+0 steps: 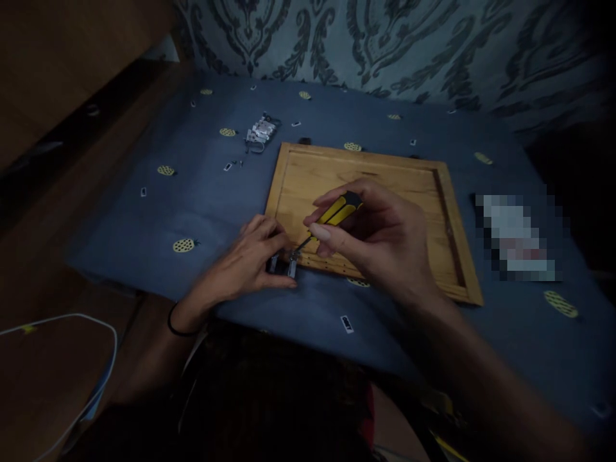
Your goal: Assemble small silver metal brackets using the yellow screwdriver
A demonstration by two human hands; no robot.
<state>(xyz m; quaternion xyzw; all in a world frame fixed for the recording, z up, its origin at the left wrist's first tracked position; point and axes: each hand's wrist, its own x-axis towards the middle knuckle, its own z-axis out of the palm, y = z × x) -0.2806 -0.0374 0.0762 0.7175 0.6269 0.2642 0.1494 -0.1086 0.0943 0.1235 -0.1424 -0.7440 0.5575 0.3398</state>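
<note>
Looked down upon a surface draped in dark blue cloth printed with small yellow pineapples. Backed onto a wall of grey-blue damask pattern. Carried, right of centre, a wooden frame lying flat on the cloth, with a raised rim on all four sides. Showed the right hand above the near left part of the frame, fingers and thumb clamped on a tool handle. Showed the left hand just beside the frame's near left corner, fingertips drawn together on small hardware there. Identified the tool as a screwdriver, yellow-and-black handle uppermost, with the thin shaft slanting down and leftward to that corner. Included a white cable looping at lower left, off the cloth. Included a cluster of metal parts at the far left of the cloth, well apart from both hands. Placed the metal fitting at the screwdriver's tip, touching the frame's near edge and pinched by the left hand; form too dim to tell. Noted a black wristband on the left wrist.
</note>
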